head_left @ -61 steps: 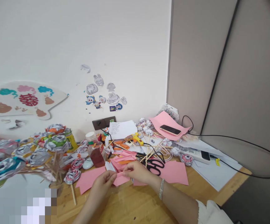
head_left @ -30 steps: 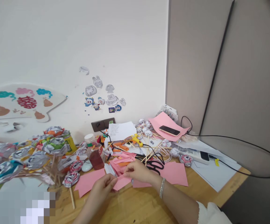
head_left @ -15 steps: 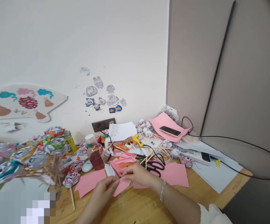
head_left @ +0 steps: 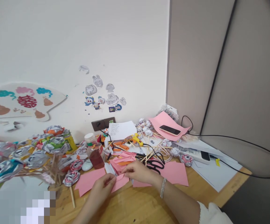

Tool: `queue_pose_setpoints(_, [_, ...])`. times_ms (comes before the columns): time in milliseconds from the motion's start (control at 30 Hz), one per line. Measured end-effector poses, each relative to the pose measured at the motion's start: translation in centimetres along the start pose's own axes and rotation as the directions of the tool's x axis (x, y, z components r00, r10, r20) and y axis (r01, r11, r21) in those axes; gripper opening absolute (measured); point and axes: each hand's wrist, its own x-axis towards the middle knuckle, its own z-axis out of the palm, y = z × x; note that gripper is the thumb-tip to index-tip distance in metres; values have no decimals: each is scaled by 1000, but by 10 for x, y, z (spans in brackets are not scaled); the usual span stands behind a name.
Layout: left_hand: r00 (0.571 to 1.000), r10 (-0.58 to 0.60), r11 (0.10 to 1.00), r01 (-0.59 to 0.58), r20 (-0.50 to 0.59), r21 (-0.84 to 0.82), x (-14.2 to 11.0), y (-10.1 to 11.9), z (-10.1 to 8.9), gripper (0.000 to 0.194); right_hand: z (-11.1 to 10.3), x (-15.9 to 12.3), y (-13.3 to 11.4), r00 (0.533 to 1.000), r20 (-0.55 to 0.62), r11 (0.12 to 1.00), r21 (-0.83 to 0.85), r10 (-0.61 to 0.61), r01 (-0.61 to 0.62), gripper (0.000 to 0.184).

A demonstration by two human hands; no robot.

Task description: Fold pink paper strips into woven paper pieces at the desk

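Between my hands is a small piece of pink paper (head_left: 120, 184), with a narrow strip along its upper edge turned over. My left hand (head_left: 104, 185) pinches its left side between thumb and fingers. At the upper right edge, the fingers of my right hand (head_left: 136, 171) are closed on the same piece. Just beyond lies a heap of pink paper strips (head_left: 122, 161). Larger pink sheets lie at both sides, one pink sheet (head_left: 90, 181) by my left hand and another pink sheet (head_left: 175, 172) past my right wrist. Black-handled scissors (head_left: 155, 166) rest behind my right hand.
A bottle of reddish liquid (head_left: 95, 154) stands behind my left hand. Paper flowers on sticks (head_left: 55, 145) crowd the left. A yellow glue gun (head_left: 138, 140), its cord, and a phone (head_left: 169, 130) on pink paper lie at the back. A power strip (head_left: 199, 156) is at right.
The pink paper's upper edge now shows a folded strip. My right hand has shifted slightly up and left along that edge; my left hand keeps its pinch.
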Motion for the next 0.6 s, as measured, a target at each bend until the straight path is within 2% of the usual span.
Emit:
queue_pose_setpoints(200, [998,62,998,-62,27,19,-3,6,4,28,12,-2,-3,999,-19,998,31,50,-50,20])
queue_pose_setpoints(433, [999,30,999,-31,20,40,2,-7,8,31,18,-1,0,994,-34,988,116,103,-98,20])
queue_pose_setpoints(600, [999,29,1000,-29,14,-6,2,-6,6,29,17,0,1,993,-10,980,163,119,-116,17])
